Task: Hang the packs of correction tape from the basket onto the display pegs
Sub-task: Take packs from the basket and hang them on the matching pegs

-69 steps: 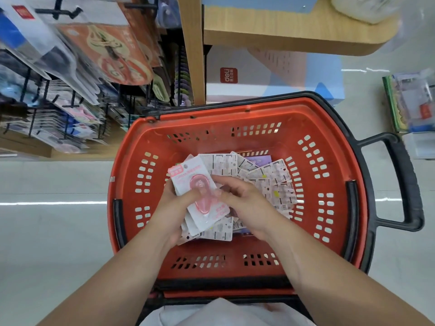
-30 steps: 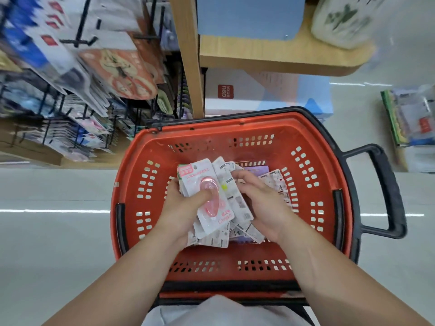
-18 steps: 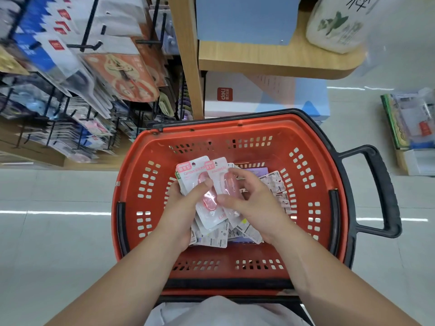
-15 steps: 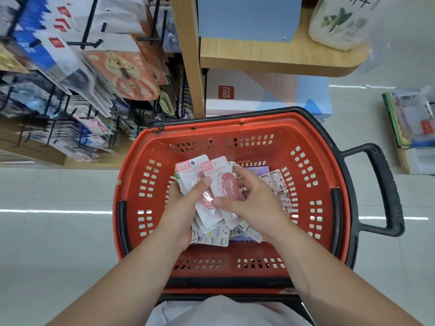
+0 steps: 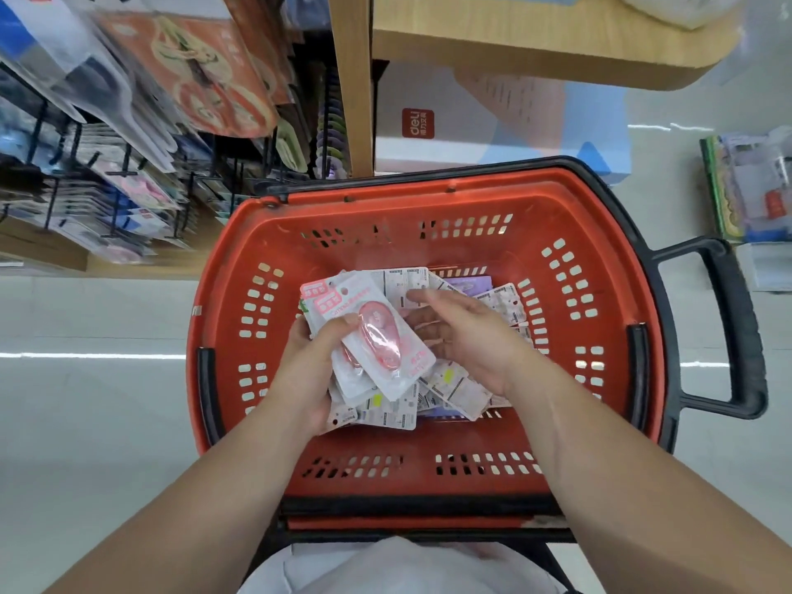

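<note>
A red basket [image 5: 608, 319] with a black rim stands below me on the floor. Several packs of correction tape [image 5: 454, 392] lie face down in a heap at its bottom. My left hand [image 5: 308, 366] grips a small stack of pink correction tape packs [image 5: 377, 340], thumb pressed on the top one, which faces up. My right hand [image 5: 467, 332] hovers just right of the stack with relaxed fingers spread over the heap, holding nothing. The display pegs [image 5: 115, 195] with hanging packs are at the upper left.
A wooden upright post [image 5: 349, 83] and a wooden shelf [image 5: 557, 49] rise behind the basket, with a white and blue box [image 5: 493, 122] under the shelf. The basket's black handle [image 5: 737, 327] sticks out to the right. Packaged goods [image 5: 750, 190] sit at the far right.
My right hand has let go of the second pink pack, which now lies on the stack in my left hand, and its fingers have spread open above the heap.
</note>
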### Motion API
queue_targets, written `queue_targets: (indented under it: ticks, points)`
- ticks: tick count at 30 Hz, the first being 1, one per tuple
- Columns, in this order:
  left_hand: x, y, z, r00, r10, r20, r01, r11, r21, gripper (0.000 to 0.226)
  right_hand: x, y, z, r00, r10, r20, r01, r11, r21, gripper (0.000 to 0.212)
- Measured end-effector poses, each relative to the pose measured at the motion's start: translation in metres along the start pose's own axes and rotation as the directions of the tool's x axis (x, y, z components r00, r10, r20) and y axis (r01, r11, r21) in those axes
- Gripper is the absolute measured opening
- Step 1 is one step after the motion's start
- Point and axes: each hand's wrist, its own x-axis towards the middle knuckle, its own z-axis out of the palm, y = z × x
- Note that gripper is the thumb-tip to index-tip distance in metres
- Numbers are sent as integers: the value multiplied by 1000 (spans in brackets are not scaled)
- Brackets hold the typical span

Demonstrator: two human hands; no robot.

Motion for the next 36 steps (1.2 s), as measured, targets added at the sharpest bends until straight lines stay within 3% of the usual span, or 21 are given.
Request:
queue_targets:
  ticks: [2, 4, 8, 9, 13, 15, 19, 23, 26, 27, 28, 32, 36]
  points:
    - [10, -3, -6, 999, -7, -35, 8, 1000, 25, 46, 20, 14, -20, 970, 52, -236, -70, 995, -68, 27]
    - [19, -7, -13, 998, -7, -58, 10, 999, 48, 45, 39, 37, -43, 927, 73, -369, -210, 914, -347, 34]
    - [31, -15, -26, 993, 7, -117, 4, 996, 93, 40, 67, 86, -65, 928, 248, -279, -364, 430, -826, 47]
    - [33, -17, -29, 991, 17, -130, -3, 994, 108, 42, 70, 93, -66, 922, 258, -289, -370, 368, -853, 46]
    - [32, -23, -39, 989, 16, -147, 4, 990, 141, 47, 76, 107, -59, 938, 168, -303, -344, 343, -874, 35]
    - [29, -23, -42, 989, 19, -145, 2, 989, 145, 48, 74, 100, -53, 955, 133, -266, -296, 371, -880, 28]
    - [13, -16, -37, 990, 40, -134, -19, 988, 155, 55, 53, 60, -37, 982, 41, -186, -166, 666, -728, 36]
    - [-13, -3, -26, 988, 93, -126, -75, 987, 141, 51, 14, 10, -11, 986, -150, -69, 91, 843, -530, 17]
    - [-39, 9, -15, 983, 141, -114, -129, 986, 103, 50, -24, -19, 16, 963, -267, 27, 255, 876, -409, 13]
    - [-47, 13, -13, 980, 161, -113, -151, 984, 89, 49, -35, -25, 25, 960, -276, 51, 274, 883, -382, 23]
    - [-57, 18, -11, 976, 182, -120, -174, 982, 75, 51, -46, -31, 33, 957, -280, 75, 288, 888, -360, 30]
    - [-96, 37, -19, 961, 244, -133, -241, 970, 34, 67, -84, -52, 58, 962, -218, 165, 242, 960, -142, 25]
    - [-126, 52, -43, 948, 290, -129, -299, 952, -59, 59, -106, -63, 93, 902, -326, 282, 381, 909, -167, 14]
